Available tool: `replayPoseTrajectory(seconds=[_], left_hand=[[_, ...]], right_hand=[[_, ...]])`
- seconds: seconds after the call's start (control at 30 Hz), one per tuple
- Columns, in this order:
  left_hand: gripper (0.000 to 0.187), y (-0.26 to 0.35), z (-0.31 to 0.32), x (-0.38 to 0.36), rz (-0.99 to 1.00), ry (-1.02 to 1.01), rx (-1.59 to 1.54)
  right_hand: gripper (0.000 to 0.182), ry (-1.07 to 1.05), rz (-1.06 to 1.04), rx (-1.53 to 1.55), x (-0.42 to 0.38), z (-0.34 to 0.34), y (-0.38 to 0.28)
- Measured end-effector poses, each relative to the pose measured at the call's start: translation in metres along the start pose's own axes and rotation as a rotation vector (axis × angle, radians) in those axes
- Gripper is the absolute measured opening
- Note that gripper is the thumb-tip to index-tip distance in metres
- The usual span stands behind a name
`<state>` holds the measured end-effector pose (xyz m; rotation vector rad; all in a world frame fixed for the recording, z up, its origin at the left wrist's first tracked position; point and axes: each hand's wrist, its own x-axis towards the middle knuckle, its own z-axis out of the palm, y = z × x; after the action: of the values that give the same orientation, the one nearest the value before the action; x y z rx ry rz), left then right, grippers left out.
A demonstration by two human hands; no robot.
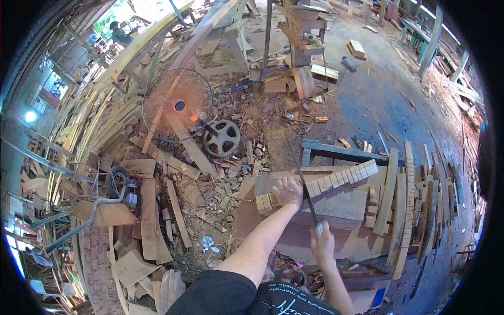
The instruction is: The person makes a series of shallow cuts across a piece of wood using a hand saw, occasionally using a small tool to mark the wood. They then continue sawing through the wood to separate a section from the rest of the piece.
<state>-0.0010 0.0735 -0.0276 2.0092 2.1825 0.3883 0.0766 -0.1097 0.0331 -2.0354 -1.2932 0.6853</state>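
A curved strip of light wood (341, 177), with several cuts across it, lies over a wooden block (336, 205) on the low bench. My left hand (288, 192) presses down on the strip near its left end, with the fingers curled over it. A long dark blade of a handsaw (306, 195) stands across the strip just right of that hand. Its handle end is in my right hand (322, 242), which is closed round it at the near side of the bench. The grip itself is mostly hidden by the fingers.
Curved boards (403, 210) stand side by side at the right. Offcuts litter the floor ahead and left, around a spoked wheel (222, 138) and a large round disc (176, 97). A wheelbarrow (100, 212) is at the left. A person (120, 35) is far off at the upper left.
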Motion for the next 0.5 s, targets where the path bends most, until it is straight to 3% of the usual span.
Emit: replayPoseTrajectory(seconds=[0.17, 0.23, 0.3, 0.37, 0.5], left_hand=[[0.022, 0.002, 0.001, -0.007, -0.004, 0.098, -0.009], [0.022, 0.0, -0.011, -0.014, 0.102, -0.062, -0.022], [0.022, -0.003, -0.01, -0.019, 0.119, -0.058, -0.028], [0.02, -0.004, 0.002, -0.018, 0.169, 0.067, -0.013], [0.019, -0.003, -0.006, -0.018, 0.164, 0.011, -0.07]], right_hand=[[0.025, 0.018, -0.001, -0.004, 0.012, 0.009, -0.006], [0.024, -0.005, 0.03, 0.052, -0.007, 0.002, -0.018], [0.024, 0.002, 0.063, 0.066, -0.017, 0.006, -0.023], [0.024, 0.008, 0.121, 0.069, -0.015, 0.012, -0.03], [0.024, 0.119, 0.03, 0.026, -0.022, 0.042, -0.008]])
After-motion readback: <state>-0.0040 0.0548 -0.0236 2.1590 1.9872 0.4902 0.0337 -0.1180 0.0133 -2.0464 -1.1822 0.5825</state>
